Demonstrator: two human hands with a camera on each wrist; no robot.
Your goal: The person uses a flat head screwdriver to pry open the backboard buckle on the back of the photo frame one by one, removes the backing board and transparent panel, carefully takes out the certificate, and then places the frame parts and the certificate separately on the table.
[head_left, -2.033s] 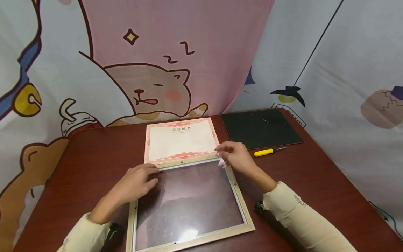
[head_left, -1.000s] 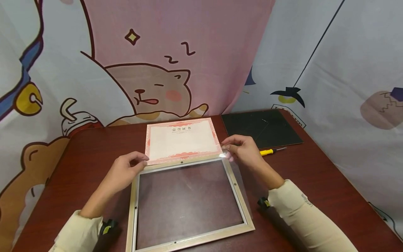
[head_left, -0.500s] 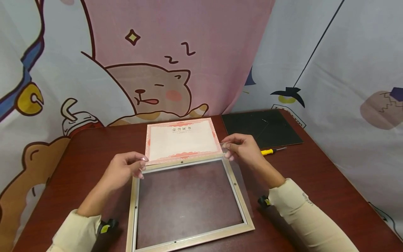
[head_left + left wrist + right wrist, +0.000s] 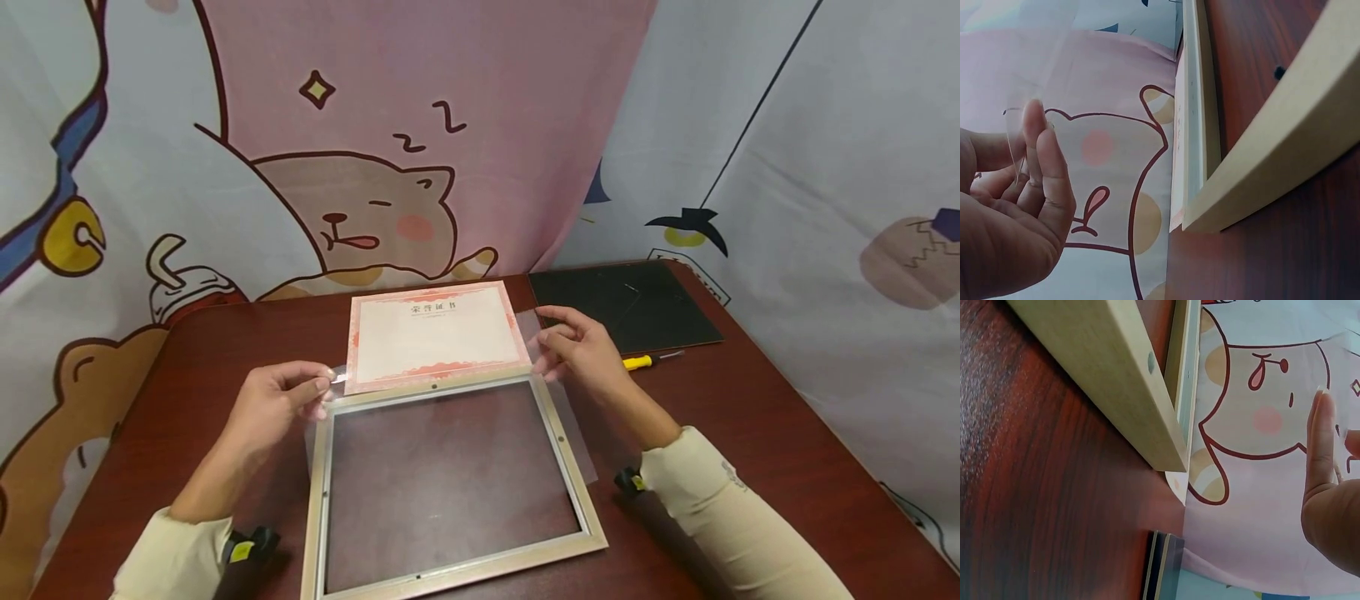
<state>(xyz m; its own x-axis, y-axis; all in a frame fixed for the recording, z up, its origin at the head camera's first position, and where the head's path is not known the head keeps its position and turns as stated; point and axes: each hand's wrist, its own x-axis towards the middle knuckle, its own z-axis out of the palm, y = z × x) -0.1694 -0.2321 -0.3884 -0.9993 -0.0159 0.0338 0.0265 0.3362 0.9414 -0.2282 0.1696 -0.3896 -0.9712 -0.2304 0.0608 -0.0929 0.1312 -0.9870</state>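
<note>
A clear thin sheet (image 4: 576,437) is raised over a light wood picture frame (image 4: 510,562), showing past both its sides. My left hand (image 4: 273,408) pinches the sheet's left edge between thumb and fingers; the left wrist view shows the transparent sheet (image 4: 1041,56) rising from those fingertips. On the opposite edge, my right hand (image 4: 592,358) pinches it near the frame's far right corner. Dark tabletop shows through the frame's opening. Behind the frame lies a certificate (image 4: 438,337) with a red-and-pink border, its near edge against the frame's far rail.
Dark backing boards (image 4: 630,304) lie at the back right, their edges (image 4: 1163,565) stacked in the right wrist view. A yellow-handled screwdriver (image 4: 639,362) lies just in front, partly behind my right hand. A printed cloth (image 4: 525,150) hangs behind the reddish-brown table (image 4: 750,433).
The clear sheet has come up out of the frame and shifted away from me. My left hand has moved left from the inner rail to grip its edge; my right hand moved slightly right.
</note>
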